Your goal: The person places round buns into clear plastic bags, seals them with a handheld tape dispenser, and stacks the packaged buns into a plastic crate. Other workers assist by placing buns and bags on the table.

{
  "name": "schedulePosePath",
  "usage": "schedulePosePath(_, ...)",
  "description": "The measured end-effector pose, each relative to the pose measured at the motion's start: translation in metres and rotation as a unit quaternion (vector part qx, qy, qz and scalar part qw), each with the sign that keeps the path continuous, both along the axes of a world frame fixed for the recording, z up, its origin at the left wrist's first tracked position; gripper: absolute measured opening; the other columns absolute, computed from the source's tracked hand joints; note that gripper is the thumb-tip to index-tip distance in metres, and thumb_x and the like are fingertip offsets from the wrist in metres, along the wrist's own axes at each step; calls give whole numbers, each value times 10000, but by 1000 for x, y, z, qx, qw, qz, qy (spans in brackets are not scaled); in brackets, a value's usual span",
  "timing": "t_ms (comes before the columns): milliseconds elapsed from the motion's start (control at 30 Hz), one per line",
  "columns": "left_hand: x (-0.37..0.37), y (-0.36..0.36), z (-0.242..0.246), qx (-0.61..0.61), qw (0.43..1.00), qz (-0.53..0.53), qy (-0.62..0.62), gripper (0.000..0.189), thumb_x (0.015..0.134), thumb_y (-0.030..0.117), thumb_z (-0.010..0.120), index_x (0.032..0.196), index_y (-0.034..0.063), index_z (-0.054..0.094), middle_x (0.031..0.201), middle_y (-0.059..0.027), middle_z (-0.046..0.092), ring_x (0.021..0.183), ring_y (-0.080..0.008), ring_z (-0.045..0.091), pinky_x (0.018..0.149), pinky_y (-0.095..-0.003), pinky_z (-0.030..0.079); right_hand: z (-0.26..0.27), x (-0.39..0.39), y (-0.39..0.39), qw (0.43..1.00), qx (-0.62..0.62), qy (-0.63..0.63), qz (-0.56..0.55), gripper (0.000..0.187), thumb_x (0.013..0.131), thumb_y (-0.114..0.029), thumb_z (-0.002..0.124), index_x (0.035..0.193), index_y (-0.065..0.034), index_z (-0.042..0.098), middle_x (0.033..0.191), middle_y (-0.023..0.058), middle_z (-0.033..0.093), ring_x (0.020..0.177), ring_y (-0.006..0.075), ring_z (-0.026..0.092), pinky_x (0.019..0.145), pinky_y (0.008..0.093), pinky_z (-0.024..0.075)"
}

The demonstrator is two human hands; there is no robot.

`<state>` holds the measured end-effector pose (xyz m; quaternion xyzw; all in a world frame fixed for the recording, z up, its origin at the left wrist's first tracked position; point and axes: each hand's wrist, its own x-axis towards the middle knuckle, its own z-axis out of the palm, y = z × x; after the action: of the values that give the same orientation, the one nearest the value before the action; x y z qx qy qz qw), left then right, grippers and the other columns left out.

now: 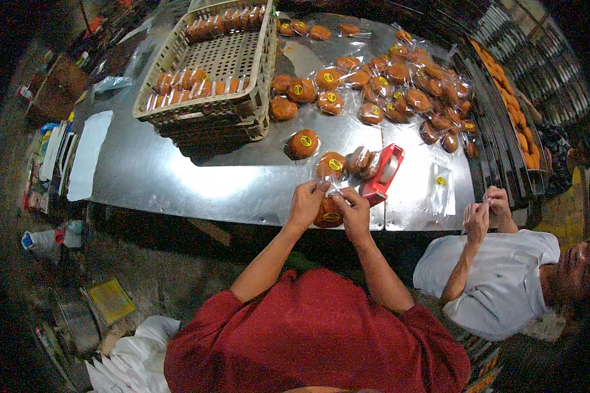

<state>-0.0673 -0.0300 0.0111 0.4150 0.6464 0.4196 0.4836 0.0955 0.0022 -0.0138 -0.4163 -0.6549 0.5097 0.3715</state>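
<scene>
Close to the metal table's near edge, my left hand (306, 204) and my right hand (355, 211) meet over a brown bun (328, 218) in a clear bag. The fingers of both pinch the gathered clear plastic (334, 187) at the bag's end. Just beyond them lies another bagged bun (331, 163) with a yellow label. A red tape dispenser (382, 178) holding a roll of tape stands right of my hands. Bagged buns (361, 161) lean against its left side. Farther up the table rests a single labelled bun (303, 143).
A plastic crate (263, 105) with rows of wrapped buns stands back left. Many bagged buns (418, 100) are heaped back right. Clear bags (441, 189) lie near a co-worker's hands (477, 218) on the right. Beyond are trays of unwrapped buns (511, 103).
</scene>
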Motion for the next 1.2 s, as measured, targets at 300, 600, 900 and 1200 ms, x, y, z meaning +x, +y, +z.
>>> schedulePosePath(300, -5, 16, -39, 200, 975, 100, -6, 252, 946, 206, 610, 1031, -30, 644, 966, -126, 671, 877, -192, 634, 790, -332, 512, -7, -22, 5, 990, -112, 56, -67, 143, 923, -112, 637, 905, 25, 671, 837, 23, 616, 793, 104, 578, 746, 251, 466)
schedulePosePath(600, -16, 25, -36, 130, 990, 10, -52, 214, 882, 144, 701, 1003, -30, 673, 835, -75, 689, 843, -128, 632, 782, -298, 504, -16, -37, 34, 995, -10, 41, -95, 186, 904, -67, 625, 1066, 18, 655, 915, 51, 640, 873, 126, 596, 824, 283, 483)
schedulePosePath(900, -29, 45, -41, 107, 989, 13, -101, 341, 838, 91, 727, 1114, -5, 552, 1016, -94, 666, 906, -170, 663, 832, -336, 519, -17, -33, 69, 991, -123, 5, -42, 128, 897, -118, 666, 909, 10, 665, 876, 74, 625, 854, 185, 606, 808, 314, 482)
schedulePosePath(1200, -11, 48, -41, 168, 984, 54, 34, 186, 873, 130, 690, 978, -2, 611, 962, -71, 648, 845, -187, 633, 827, -320, 494, -3, -30, 44, 979, 145, -82, -120, 94, 856, -74, 672, 840, 2, 619, 889, 72, 581, 863, 176, 558, 805, 290, 429)
